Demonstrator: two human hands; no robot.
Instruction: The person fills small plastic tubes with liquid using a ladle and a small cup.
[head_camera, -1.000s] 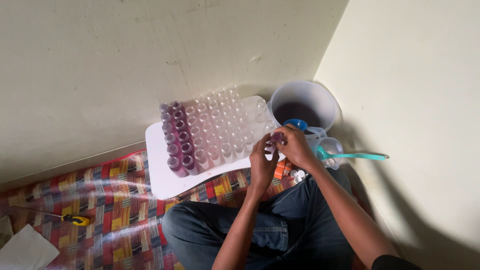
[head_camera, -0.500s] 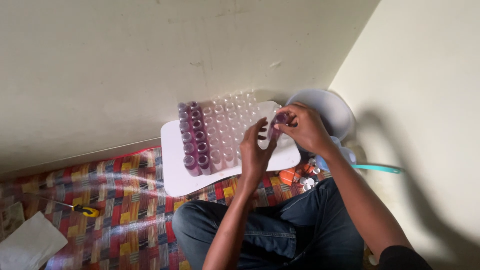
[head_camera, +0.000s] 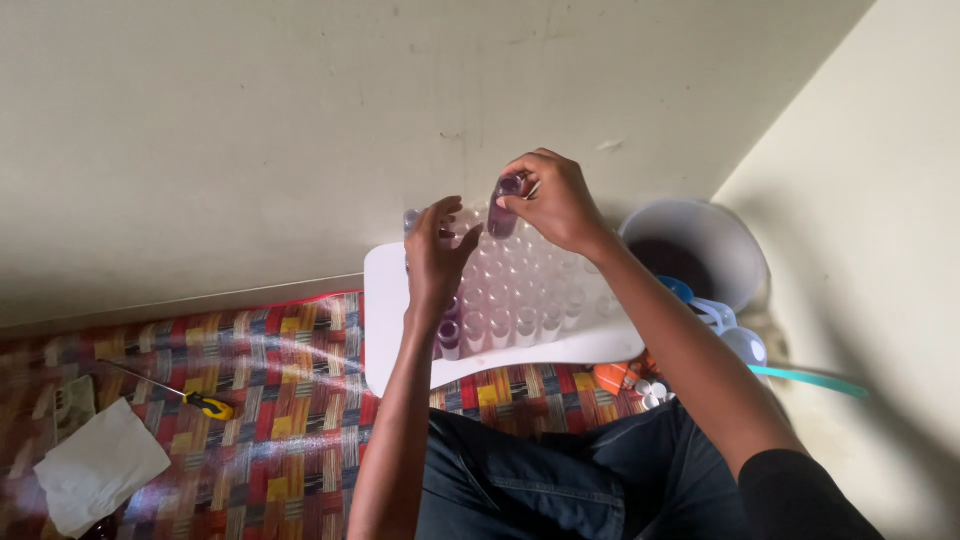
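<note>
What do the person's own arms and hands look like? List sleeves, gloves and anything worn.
Both hands are bare: the left hand and right hand show no gloves, rings or watch. The left forearm is uncovered. The right forearm is bare up to a black sleeve near the frame's bottom edge.

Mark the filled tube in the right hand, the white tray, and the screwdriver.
purple-filled tube (head_camera: 502, 212), head view, on its body below the fingers.
white tray (head_camera: 385, 330), head view, on its bare left edge.
screwdriver (head_camera: 210, 406), head view, on its yellow handle.
</note>
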